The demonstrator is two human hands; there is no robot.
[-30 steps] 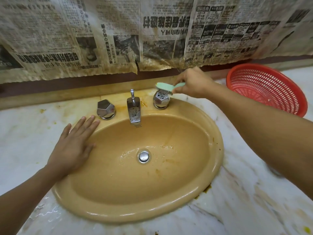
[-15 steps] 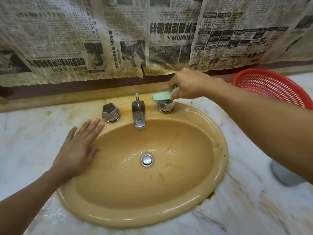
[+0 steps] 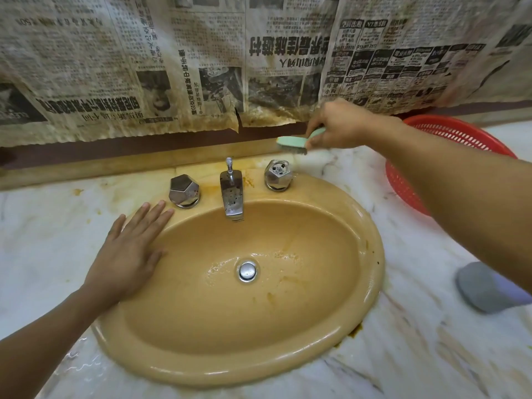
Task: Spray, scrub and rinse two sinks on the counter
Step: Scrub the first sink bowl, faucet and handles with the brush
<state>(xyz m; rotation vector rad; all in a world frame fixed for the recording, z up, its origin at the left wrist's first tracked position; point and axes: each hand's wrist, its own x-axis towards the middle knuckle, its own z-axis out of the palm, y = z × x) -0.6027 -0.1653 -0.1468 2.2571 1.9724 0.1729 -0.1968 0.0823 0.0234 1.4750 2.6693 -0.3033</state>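
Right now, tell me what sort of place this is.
Probably a well-worn bathroom or washroom vanity: an oval tan sink set in a marble counter, a chrome faucet at its back, and stained newspaper covering the wall behind.

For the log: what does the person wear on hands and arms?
Nothing: the left hand and right hand are bare, no gloves or rings showing; the left forearm and right forearm are bare to the frame edge, no sleeve, watch or band.

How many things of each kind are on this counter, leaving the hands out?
Sink: 1
Tap handles: 2
Spout: 1
Green brush: 1
Red basket: 1
Grey object, unclear what: 1
Total: 7
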